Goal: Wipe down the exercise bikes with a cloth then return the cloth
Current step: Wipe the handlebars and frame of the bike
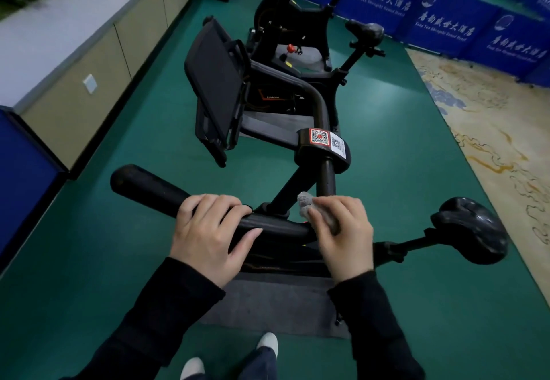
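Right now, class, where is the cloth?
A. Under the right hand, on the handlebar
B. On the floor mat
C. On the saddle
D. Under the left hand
A: the grey cloth is bunched under the right hand against the handlebar, while the left hand grips bare bar.

Left hand (211, 231) grips handlebar (143, 189) — right hand (342, 237) holds cloth (305, 203)

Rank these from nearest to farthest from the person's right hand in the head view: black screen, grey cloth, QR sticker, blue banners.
1. grey cloth, held under the right hand
2. QR sticker, just ahead
3. black screen, farther ahead, left
4. blue banners, far back, right
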`<control>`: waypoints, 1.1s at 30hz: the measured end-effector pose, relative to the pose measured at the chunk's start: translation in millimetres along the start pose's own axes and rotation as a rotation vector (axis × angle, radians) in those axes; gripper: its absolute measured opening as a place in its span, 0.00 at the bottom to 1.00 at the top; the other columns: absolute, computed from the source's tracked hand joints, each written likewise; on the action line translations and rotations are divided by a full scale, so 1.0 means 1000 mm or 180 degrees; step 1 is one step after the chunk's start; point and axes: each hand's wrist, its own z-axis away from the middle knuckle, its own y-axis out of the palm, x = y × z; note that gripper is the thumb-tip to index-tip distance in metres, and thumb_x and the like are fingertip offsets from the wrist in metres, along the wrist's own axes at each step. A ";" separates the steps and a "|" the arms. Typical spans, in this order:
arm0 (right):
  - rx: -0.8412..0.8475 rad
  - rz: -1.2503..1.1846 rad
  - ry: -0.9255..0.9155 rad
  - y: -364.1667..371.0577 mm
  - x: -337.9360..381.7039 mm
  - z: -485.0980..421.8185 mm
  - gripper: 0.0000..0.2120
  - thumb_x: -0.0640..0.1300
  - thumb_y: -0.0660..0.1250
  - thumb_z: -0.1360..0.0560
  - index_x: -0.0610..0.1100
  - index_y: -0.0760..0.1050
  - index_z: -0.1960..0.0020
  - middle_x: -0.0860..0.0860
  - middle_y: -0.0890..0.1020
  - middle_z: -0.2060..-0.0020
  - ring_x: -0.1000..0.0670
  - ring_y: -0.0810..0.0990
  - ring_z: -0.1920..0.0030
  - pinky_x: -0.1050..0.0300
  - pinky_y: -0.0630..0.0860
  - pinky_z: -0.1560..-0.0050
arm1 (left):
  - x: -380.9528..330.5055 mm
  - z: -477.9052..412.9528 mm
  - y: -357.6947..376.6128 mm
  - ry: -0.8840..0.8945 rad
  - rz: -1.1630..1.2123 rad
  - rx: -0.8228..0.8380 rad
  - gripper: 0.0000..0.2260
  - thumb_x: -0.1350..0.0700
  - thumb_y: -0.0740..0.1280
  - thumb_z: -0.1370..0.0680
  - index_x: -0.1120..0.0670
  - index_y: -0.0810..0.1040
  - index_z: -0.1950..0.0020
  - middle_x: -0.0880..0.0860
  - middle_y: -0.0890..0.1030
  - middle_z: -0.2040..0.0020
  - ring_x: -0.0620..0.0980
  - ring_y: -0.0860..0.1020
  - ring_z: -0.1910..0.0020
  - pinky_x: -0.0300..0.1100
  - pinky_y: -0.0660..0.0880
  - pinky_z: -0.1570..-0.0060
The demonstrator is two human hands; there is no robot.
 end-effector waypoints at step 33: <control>0.2822 0.0194 -0.1103 -0.005 -0.019 -0.083 0.04 0.36 0.68 0.27 0.39 0.81 0.56 0.45 0.80 0.57 0.45 0.75 0.51 0.59 0.70 0.50 | -0.003 0.000 -0.002 -0.0101 -0.0005 0.0060 0.13 0.44 0.64 0.25 0.53 0.82 0.54 0.48 0.80 0.55 0.48 0.76 0.54 0.42 0.60 0.41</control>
